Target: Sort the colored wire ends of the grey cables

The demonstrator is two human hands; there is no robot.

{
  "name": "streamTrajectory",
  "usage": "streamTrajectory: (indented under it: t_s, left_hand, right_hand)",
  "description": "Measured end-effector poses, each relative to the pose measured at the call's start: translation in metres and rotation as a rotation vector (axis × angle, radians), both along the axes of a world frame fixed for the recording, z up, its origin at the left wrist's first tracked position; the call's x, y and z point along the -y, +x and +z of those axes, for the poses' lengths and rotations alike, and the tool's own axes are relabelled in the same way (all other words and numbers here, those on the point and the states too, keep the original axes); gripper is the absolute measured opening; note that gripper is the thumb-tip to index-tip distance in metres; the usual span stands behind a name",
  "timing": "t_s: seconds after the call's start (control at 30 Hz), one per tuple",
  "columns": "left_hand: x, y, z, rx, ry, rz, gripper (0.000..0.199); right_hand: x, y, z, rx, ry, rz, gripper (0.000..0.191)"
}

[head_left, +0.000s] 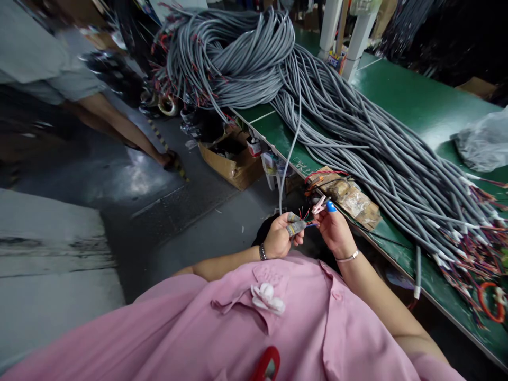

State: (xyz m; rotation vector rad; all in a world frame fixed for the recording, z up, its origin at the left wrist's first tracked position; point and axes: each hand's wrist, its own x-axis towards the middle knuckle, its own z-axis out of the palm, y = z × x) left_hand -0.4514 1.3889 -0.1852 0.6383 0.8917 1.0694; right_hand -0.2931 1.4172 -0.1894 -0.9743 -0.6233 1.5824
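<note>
Left hand (278, 239): fingers, some in grey knitted sleeves (296, 228), closed on thin multicoloured wires (305, 216). A smooth, round grey cable (282, 185) reaches this hand; its join to the wires is hidden by the grip. Right hand (335, 228): fingers narrowed on a pale pink clip (318, 205), one digit under a glossy blue cap (330, 206); whether they also pinch a wire cannot be told. Beyond, a looped grey cable bundle (238, 63) covers much of the glossy green table (416, 100), its right end cut off.
</note>
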Motion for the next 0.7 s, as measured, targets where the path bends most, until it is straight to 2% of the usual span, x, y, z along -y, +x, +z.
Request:
streamTrajectory:
  t_s: [0.13, 0.2, 0.33, 0.43, 0.7]
  left_hand:
    - [0.000, 0.001, 0.004, -0.013, -0.017, 0.028, 0.037]
    - [-0.001, 0.002, 0.004, -0.002, -0.034, 0.032, 0.038]
    - [-0.002, 0.006, 0.003, 0.047, -0.057, 0.018, 0.038]
    - [-0.002, 0.009, 0.001, 0.066, -0.050, 0.014, 0.036]
    - [-0.001, 0.012, 0.001, 0.067, -0.038, 0.029, 0.035]
  right_hand:
    - [0.003, -0.002, -0.009, 0.270, 0.124, -0.179, 0.037]
    - [0.002, -0.003, -0.011, 0.304, 0.132, -0.202, 0.040]
    - [-0.003, -0.007, -0.009, 0.049, 0.033, -0.075, 0.042]
    - [-0.007, -0.008, -0.008, -0.098, -0.016, -0.041, 0.040]
    - [-0.010, -0.009, -0.014, -0.103, -0.015, -0.081, 0.035]
